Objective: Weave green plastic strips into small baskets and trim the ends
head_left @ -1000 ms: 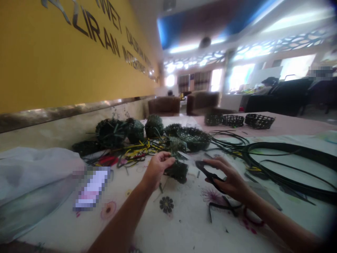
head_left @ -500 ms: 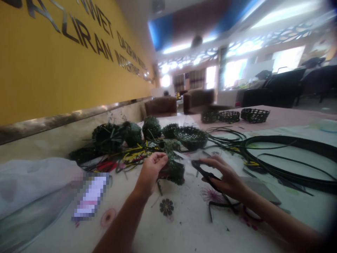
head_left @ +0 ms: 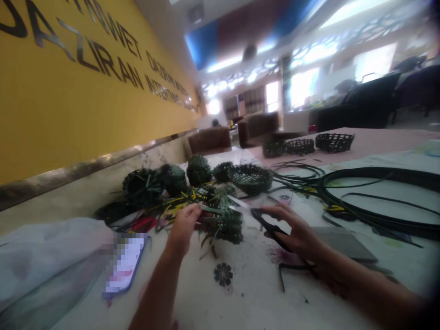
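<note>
My left hand (head_left: 183,225) is closed, pinching a green strip that sticks out of a small dark-green woven basket (head_left: 227,226) lying on the table in front of me. My right hand (head_left: 294,231) grips black-handled scissors (head_left: 263,219), and their pale blades point left toward the basket's loose strips. The basket rests on a white floral tablecloth (head_left: 240,293).
Several finished woven baskets (head_left: 252,178) and loose yellow and green strips (head_left: 175,206) lie behind. A coil of black strapping (head_left: 378,197) lies right. A phone (head_left: 125,265) and white plastic bag (head_left: 41,261) sit left. More baskets (head_left: 334,141) stand far back. Yellow wall on the left.
My left hand has shifted left off the basket's top and now pinches a protruding strip. The scissors have edged closer to the basket. My view has tilted slightly.
</note>
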The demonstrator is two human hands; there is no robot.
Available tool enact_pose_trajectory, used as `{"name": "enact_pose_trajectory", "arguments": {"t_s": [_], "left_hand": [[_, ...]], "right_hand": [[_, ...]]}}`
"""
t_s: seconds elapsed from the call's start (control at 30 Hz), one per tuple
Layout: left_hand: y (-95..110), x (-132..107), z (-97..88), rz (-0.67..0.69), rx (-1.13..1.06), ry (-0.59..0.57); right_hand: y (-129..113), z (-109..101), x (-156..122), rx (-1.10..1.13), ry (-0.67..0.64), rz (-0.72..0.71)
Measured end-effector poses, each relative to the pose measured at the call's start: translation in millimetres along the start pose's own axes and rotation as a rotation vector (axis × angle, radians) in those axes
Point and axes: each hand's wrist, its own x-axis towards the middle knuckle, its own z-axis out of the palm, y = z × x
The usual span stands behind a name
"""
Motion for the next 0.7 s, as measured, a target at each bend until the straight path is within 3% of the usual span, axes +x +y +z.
{"name": "enact_pose_trajectory", "arguments": {"t_s": [0.17,0.43,0.7], "left_hand": [[-10,-1,13.5,-0.134,-0.122,-0.175],[-8,-6,12.8,-0.227,-0.208,-0.166],[-4,-6,8.1,-0.214,-0.139,-0.272]], "right_hand": [[-2,0,-1,-0.022,0.014,-0.051],[-6,-4,1,-0.099,0.068,-0.169],[-5,-6,-2,-0.113,0.028,-0.147]]}}
